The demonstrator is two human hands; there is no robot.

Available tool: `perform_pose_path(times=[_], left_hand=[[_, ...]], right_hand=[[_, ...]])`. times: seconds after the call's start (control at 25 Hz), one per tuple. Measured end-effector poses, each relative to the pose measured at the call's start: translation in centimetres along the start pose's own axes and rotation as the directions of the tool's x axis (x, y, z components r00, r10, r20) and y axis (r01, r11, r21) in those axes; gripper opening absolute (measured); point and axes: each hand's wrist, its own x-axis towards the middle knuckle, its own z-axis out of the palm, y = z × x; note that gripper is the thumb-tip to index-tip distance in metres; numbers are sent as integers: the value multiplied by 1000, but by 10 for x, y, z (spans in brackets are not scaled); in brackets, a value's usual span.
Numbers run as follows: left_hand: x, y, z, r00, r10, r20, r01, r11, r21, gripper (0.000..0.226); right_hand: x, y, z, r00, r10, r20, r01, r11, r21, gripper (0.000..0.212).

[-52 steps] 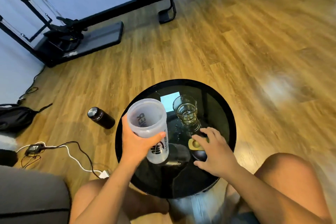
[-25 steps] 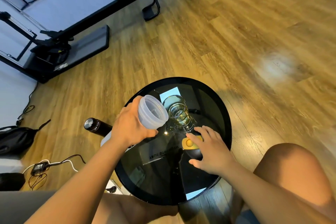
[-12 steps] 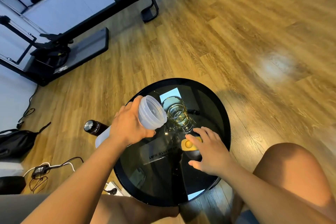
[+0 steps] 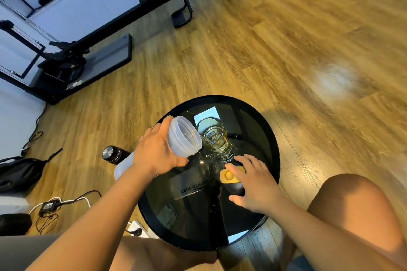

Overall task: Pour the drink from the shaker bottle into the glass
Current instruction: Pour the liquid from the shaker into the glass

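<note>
Your left hand (image 4: 158, 152) is clamped around the translucent shaker bottle (image 4: 182, 136), tipping it well over so its open mouth sits at the near-left rim of the glass (image 4: 214, 138). A thin stream of clear liquid runs from the bottle's lip into the glass, which already holds some pale yellow drink. The glass stands upright near the far edge of the round black tabletop (image 4: 264, 136), a little left of its middle. The bottle's base points back past the tabletop's left edge.

Your right hand (image 4: 253, 180) rests flat on the tabletop near its right edge, fingers spread and gripping nothing, lying over a black and yellow lid (image 4: 229, 177) just in front of the glass; the fingertips come close to the glass base, though I cannot tell whether they touch it.

On the floor off the left edge stands a dark flask (image 4: 112, 154) with a steel cap.
</note>
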Motion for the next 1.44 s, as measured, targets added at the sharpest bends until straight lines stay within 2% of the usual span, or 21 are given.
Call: perform_pose_path(times=[1.44], left_hand=[[5, -3, -5, 1000, 27, 3, -27, 999, 33, 112]], right_hand=[[-1, 1, 0, 1000, -9, -9, 9, 1000, 4, 84]])
